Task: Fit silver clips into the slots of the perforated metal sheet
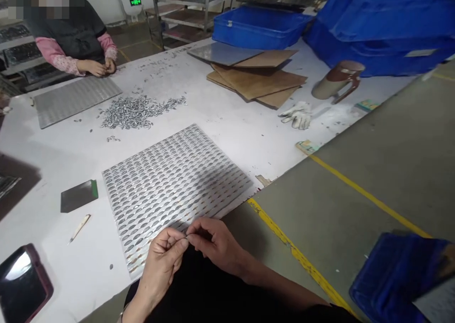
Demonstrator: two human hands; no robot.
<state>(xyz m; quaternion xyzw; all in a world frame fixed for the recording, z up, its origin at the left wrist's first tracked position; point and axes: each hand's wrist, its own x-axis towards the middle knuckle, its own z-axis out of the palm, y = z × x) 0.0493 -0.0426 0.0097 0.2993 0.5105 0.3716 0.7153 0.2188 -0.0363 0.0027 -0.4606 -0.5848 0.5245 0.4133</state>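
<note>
My left hand (165, 256) and my right hand (216, 245) meet in a pinch over the near edge of a metal sheet. Between the fingertips is a small dark piece, mostly hidden, that both hands seem to grip. The sheet (167, 183) lies flat and carries rows of leaf-shaped grey pieces or slots; some spots in the nearest and right rows look brownish. Beyond it, a pile of small grey leaf-shaped pieces (130, 112) spreads across the white table.
A phone (21, 285), a small knife (80, 227) and a dark plate (78, 196) lie left. Brown boards (256, 81), a mug (337, 80), gloves (297, 115) and blue crates (259, 27) stand farther back. A co-worker (78, 43) works at another sheet (76, 100).
</note>
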